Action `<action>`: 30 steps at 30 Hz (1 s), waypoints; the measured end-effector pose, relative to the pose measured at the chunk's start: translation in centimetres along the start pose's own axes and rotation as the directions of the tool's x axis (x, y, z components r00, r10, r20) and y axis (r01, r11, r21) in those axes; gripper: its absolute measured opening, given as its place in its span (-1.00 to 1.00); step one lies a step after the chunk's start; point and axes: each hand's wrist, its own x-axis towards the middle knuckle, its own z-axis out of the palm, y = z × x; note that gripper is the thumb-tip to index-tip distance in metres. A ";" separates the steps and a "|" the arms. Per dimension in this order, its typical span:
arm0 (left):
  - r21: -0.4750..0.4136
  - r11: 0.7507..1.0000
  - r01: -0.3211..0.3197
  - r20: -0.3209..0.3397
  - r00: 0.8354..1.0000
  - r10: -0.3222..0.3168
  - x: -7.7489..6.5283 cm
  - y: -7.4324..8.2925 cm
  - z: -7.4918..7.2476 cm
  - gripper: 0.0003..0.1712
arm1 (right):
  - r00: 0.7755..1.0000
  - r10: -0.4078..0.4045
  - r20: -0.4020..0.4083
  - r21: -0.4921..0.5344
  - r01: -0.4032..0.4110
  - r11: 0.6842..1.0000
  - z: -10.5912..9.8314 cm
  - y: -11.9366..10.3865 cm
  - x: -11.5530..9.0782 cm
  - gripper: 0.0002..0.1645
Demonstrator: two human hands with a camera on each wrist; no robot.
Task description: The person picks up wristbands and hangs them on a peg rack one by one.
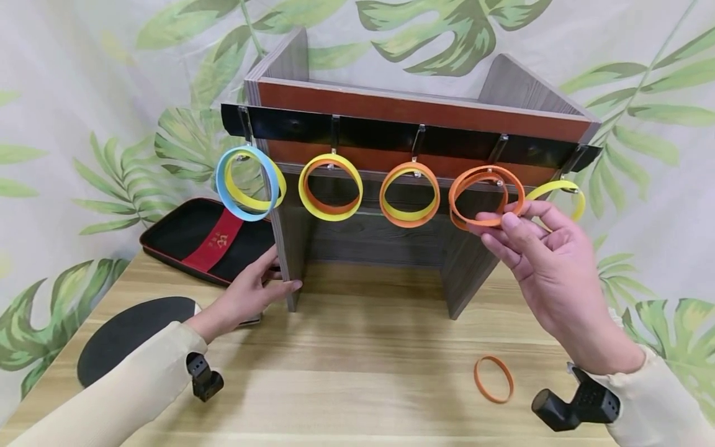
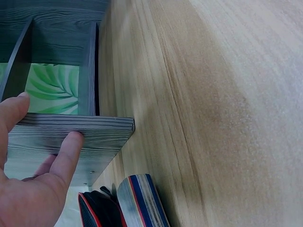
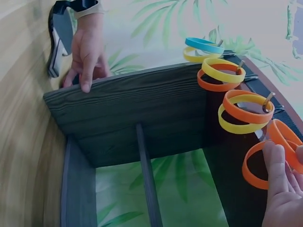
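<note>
My right hand (image 1: 553, 273) pinches the lower edge of an orange silicone wristband (image 1: 453, 191) between thumb and fingers. This band is at the fourth hook, with another orange band behind it. My left hand (image 1: 250, 297) holds the front edge of the grey wooden stand's left side panel (image 2: 71, 124), thumb and fingers on opposite sides of it. Along the black hook rail (image 1: 374, 131) hang a blue band (image 1: 220, 180) with a yellow one, two yellow-and-orange pairs, and a yellow band (image 1: 583, 202) at the far right, partly behind my right hand.
A loose orange band (image 1: 493, 399) lies on the wooden table (image 1: 346, 385) at the front right. Left of the stand are an unzipped black case (image 1: 173, 239) with a red strap and a black paddle (image 1: 134, 332), partly under my left arm. A leaf-print cloth hangs behind.
</note>
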 end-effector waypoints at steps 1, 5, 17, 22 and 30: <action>0.002 1.000 0.002 0.000 1.000 -0.002 0.0 0.0 0.0 -0.02 | 1.000 0.005 -0.006 -0.010 -0.005 1.000 0.0 0.1 -0.1 -0.88; 0.007 1.000 0.008 -0.002 1.000 -0.008 0.0 0.0 0.0 -0.02 | 0.999 0.030 -0.014 -0.041 -0.030 0.999 -0.3 0.6 -0.2 -0.89; 0.013 1.000 0.004 -0.008 1.000 -0.004 0.1 0.1 0.0 -0.03 | 0.999 0.044 0.026 -0.064 -0.042 0.997 -0.9 0.8 -0.5 -0.80; 0.015 1.000 0.005 -0.007 1.000 -0.005 0.1 0.0 0.0 -0.01 | 0.997 0.058 0.060 -0.081 -0.053 0.995 -1.0 0.8 -0.7 -0.76; 0.012 1.000 0.015 0.000 1.000 -0.015 0.1 0.1 -0.1 -0.01 | 0.997 0.044 0.060 -0.129 -0.036 0.991 -1.9 0.6 -1.2 -0.74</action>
